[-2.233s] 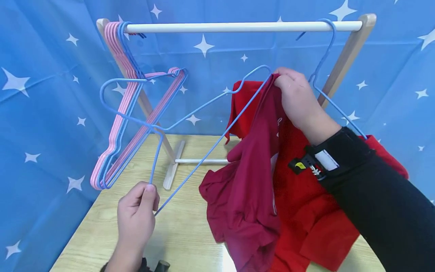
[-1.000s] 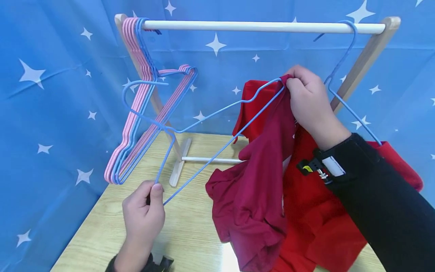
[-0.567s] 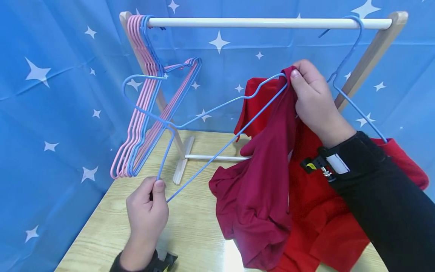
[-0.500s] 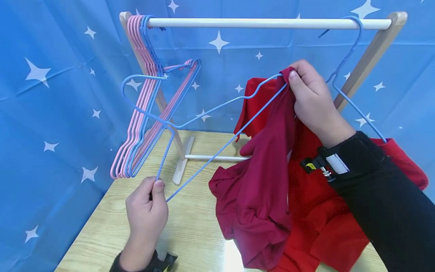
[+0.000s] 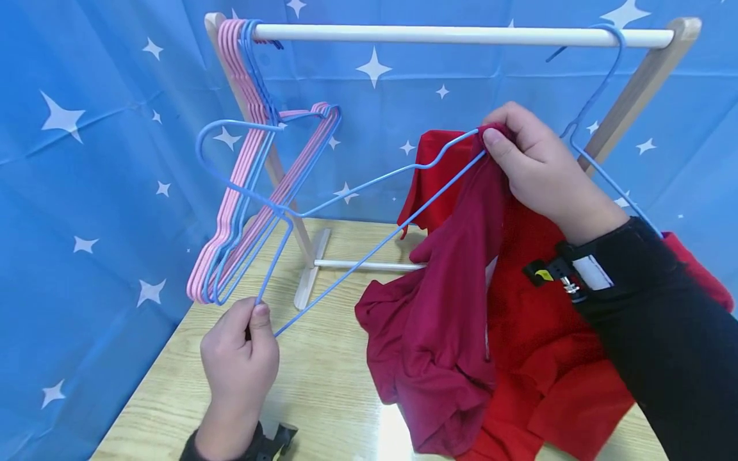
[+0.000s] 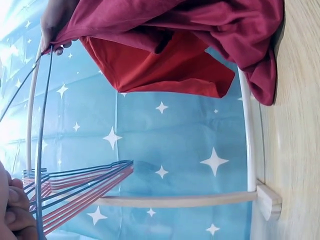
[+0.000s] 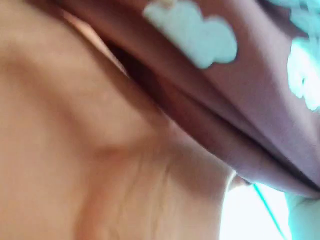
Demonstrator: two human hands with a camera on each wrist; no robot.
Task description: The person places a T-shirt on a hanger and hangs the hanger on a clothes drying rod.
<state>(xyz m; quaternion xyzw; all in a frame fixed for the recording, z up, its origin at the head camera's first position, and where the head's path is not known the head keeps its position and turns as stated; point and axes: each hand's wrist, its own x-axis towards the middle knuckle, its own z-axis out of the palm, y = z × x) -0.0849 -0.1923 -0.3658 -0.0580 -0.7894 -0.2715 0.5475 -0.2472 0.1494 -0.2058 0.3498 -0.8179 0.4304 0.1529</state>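
Note:
My left hand (image 5: 241, 352) grips the near end of a blue wire hanger (image 5: 369, 256), which slants up to the right with its hook at the left. At the far end, my right hand (image 5: 536, 166) pinches the top of a dark red garment (image 5: 444, 326) over the hanger's tip. The garment hangs down in folds, and white print shows on it in the right wrist view. Exactly how the right fingers sit on hanger and cloth is partly hidden. In the left wrist view the dark red cloth (image 6: 225, 30) hangs from the hanger's end.
A white rail (image 5: 432, 34) on wooden posts crosses the back. Several pink and blue hangers (image 5: 230, 211) hang at its left. At the right, a bright red garment (image 5: 536, 339) hangs on another blue hanger (image 5: 594, 96). A wooden tabletop (image 5: 323, 397) lies below; a starry blue curtain (image 5: 104, 192) stands behind.
The right hand has shifted over the hanger's far tip, gathering the dark red cloth's edge onto it; the tip now sits under the fingers. The left hand keeps its grip; the view has shifted.

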